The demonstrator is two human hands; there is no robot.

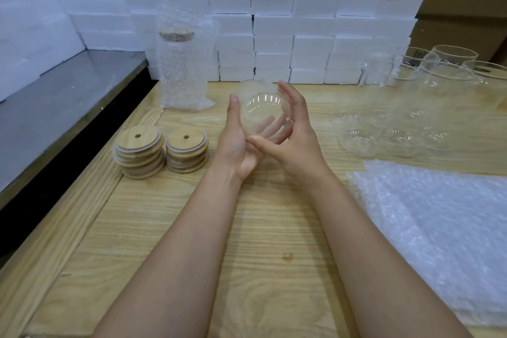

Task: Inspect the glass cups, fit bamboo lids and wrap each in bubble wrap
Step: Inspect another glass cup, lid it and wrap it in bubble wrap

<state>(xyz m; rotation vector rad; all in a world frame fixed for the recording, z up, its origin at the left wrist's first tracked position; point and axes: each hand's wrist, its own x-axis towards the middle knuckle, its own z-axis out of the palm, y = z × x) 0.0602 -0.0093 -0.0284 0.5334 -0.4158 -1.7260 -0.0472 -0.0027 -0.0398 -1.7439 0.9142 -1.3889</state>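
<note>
Here we cradle a clear glass cup (264,111) on its side above the wooden surface (247,241), its round base turned toward us. Our left hand (237,140) lies under and beside it, palm up, fingers cupped loosely around the wall; our right hand (295,129) curves over the other side, thumb laid across the front. Neither grip is squeezing hard, so the smooth glass could, we judge, roll out of our palms and strike the wood, or knock the other bare cups (428,101) standing to our right. The cup itself is almost invisible, plain and colourless, showing only pale curved highlights and our fingers through it; we cannot tell from here whether it has chips or cracks. Two stacks of bamboo lids (162,149) wait near our left, sheets of bubble wrap (439,233) lie at right, and one wrapped, lidded cup (182,63) stands behind.
</note>
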